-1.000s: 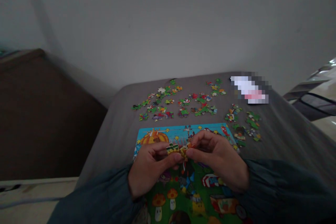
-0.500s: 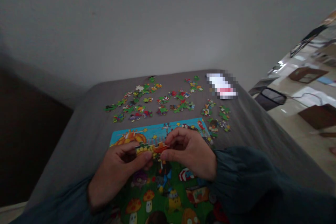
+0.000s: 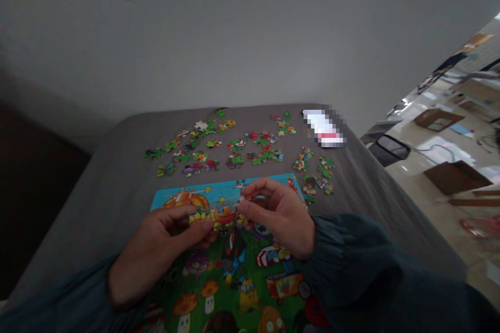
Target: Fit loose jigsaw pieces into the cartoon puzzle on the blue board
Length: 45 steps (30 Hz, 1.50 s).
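A pale wall (image 3: 203, 36) fills the upper frame, and a shiny floor (image 3: 441, 192) is seen off to the right, beyond a surface covered in grey cloth (image 3: 97, 208). Jigsaw pieces (image 3: 235, 160) are spread in loose groups over the far part of the cloth; a pixelated white-and-pink object (image 3: 323, 127) lies near the far edge, its kind not readable. On the near part, a printed jigsaw board (image 3: 175, 199) is laid flat, with blue sky along its top and green ground with mushrooms below. A small joined cluster of pieces (image 3: 213, 217) is held over the board's upper part — whether it touches the board cannot be told. The step in hand is judged to be the handling of this cluster, and a steady two-sided pinch appears to be called for, since only the hands support it. The left hand (image 3: 156, 242) is grasping the cluster's left end, its fingers curled behind and the left thumb (image 3: 205, 226) laid across the front. The right hand (image 3: 277, 216) is closed on the right end — the right thumb (image 3: 242, 207) is pressed against it. Both forearms, in dark teal sleeves (image 3: 351, 265), are angled inward.
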Motion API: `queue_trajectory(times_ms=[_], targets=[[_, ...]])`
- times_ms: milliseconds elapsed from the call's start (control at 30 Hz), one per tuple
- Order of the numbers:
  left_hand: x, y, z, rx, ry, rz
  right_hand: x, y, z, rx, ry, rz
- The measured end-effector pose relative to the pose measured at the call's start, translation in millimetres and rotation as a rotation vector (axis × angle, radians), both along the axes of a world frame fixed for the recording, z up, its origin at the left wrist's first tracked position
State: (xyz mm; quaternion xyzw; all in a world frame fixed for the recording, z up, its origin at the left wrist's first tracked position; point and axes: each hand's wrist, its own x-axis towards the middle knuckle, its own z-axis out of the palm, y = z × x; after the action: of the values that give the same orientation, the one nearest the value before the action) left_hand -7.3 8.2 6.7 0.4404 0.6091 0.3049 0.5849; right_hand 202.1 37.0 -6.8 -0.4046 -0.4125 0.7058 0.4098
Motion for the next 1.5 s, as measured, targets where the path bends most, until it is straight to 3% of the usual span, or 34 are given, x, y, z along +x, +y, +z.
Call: queue_trajectory(times_ms=[233, 467, 667, 833, 967, 1500], targets=[[0.4, 0.2, -1.3, 0.003, -0.092, -0.116, -0.5, -4.2, 2.7, -0.027, -0.060, 0.072], [3.2, -0.7, -4.5, -0.141, -0.314, 0.154, -0.7, -1.8, 1.6, -0.062, -0.065, 0.079], [5.3, -1.7, 3.5, 0.008, -0.088, -0.021, -1.8, -0.3, -1.3, -0.056, -0.054, 0.095], [4.7, -0.4, 0.9, 0.000, -0.031, 0.076, -0.7, 4.0, -1.4, -0.069, -0.001, 0.017], [3.8, 0.2, -3.8, -0.011, -0.033, 0.123, 1.4, 5.2, -4.9, -0.090, 0.035, 0.036], [1.8, -0.5, -5.4, -0.009, 0.015, 0.125, 1.4, 6.3, -4.1, -0.111, 0.063, 0.088]])
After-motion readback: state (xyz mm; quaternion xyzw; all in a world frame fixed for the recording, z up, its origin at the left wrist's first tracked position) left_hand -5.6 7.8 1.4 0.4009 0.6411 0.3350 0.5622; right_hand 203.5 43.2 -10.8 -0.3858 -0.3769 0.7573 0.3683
